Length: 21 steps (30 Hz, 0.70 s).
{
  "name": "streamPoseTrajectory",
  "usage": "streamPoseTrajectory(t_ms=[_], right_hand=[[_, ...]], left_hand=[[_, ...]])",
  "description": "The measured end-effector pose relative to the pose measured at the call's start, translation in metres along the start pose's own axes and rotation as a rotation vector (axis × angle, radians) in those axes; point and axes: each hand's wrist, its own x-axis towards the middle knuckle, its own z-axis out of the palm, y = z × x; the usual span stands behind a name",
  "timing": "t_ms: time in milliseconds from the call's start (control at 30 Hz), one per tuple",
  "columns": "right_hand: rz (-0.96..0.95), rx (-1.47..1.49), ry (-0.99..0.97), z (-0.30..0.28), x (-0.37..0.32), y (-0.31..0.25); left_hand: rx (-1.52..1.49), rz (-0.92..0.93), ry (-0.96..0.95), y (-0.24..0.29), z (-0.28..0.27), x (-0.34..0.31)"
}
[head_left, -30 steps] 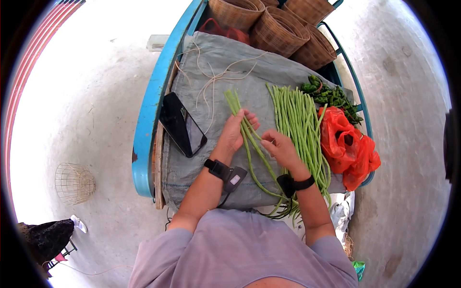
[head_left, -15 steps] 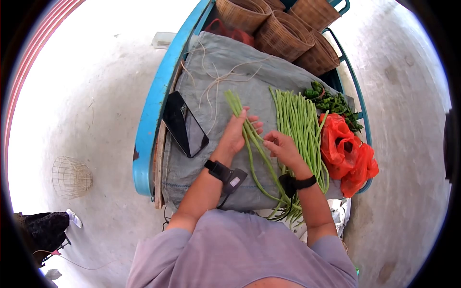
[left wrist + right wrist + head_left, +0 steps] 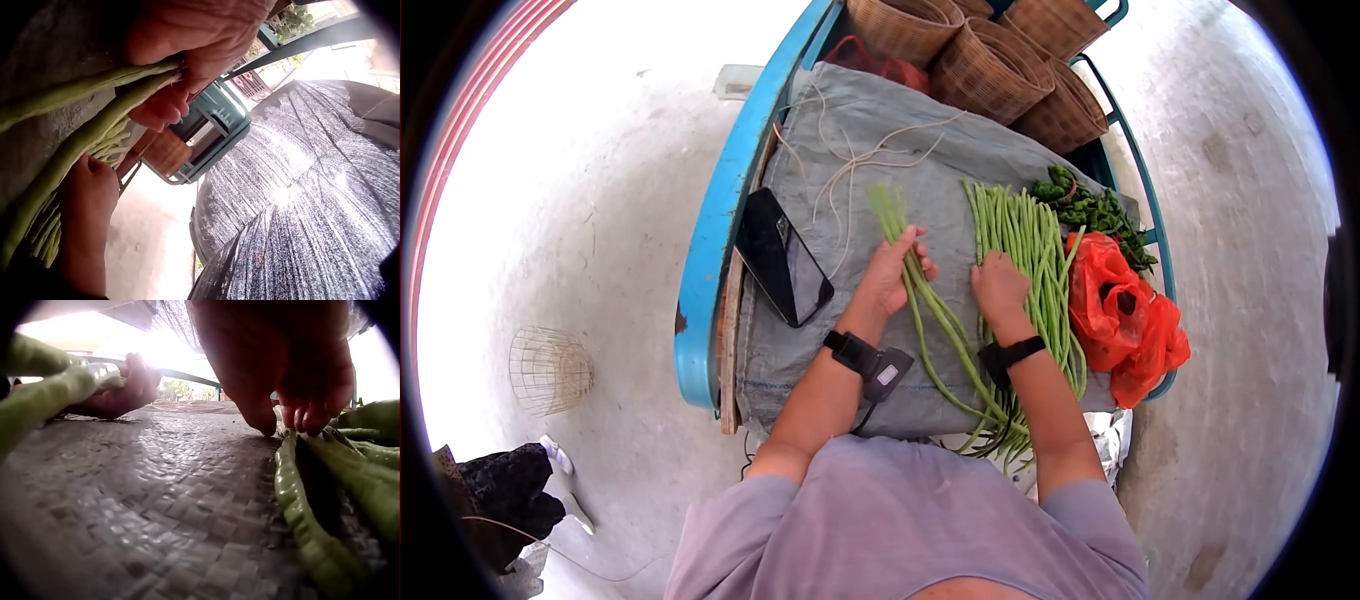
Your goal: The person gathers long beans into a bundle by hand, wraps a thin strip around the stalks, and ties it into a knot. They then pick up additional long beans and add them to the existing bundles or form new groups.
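Observation:
A few long green beans (image 3: 940, 312) lie across my left hand (image 3: 890, 275), whose thumb and fingers curl round them near their upper ends; the left wrist view shows this grip closely. My right hand (image 3: 1002, 288) is at the left edge of the large row of long beans (image 3: 1040, 240). In the right wrist view, the fingertips of my right hand (image 3: 294, 369) pinch the end of one bean (image 3: 297, 500) beside the others. The lower ends of the held beans hang by the sheet's front edge, near my right wrist.
On the grey woven sheet (image 3: 800, 365) lie a phone (image 3: 785, 258) and loose pale strings (image 3: 855, 160). Red plastic bags (image 3: 1115, 310) and dark green peppers (image 3: 1100, 215) are at the right. Wicker baskets (image 3: 990, 75) stand behind; a blue metal rail (image 3: 715, 240) runs along the left.
My right hand has moved from beside the held beans, rightward and slightly up, to the large row. My left hand keeps its hold in nearly the same place.

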Motion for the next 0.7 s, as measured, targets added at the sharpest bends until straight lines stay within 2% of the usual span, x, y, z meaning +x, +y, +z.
streamPoseTrajectory(t_ms=[200,300,400,500,600,700], right_hand=[[0.025,0.000,-0.203,-0.005,0.010,0.002],[0.020,0.298,-0.106,-0.041,-0.001,-0.002],[0.109,1.122,-0.157,-0.036,-0.010,-0.003],[0.159,1.494,-0.279,-0.048,-0.027,-0.015],[0.044,1.394,-0.287,-0.053,-0.042,-0.019],[0.024,1.348,-0.331,-0.043,-0.050,-0.017]], left_hand=[[0.107,0.025,0.060,0.001,0.013,-0.004],[0.110,0.036,0.081,-0.001,0.010,-0.001],[0.133,0.042,0.066,-0.006,0.003,0.002],[0.134,0.040,0.069,-0.009,0.000,0.006],[0.054,0.060,0.076,-0.010,0.002,0.005],[0.053,0.043,0.099,-0.006,0.005,0.002]])
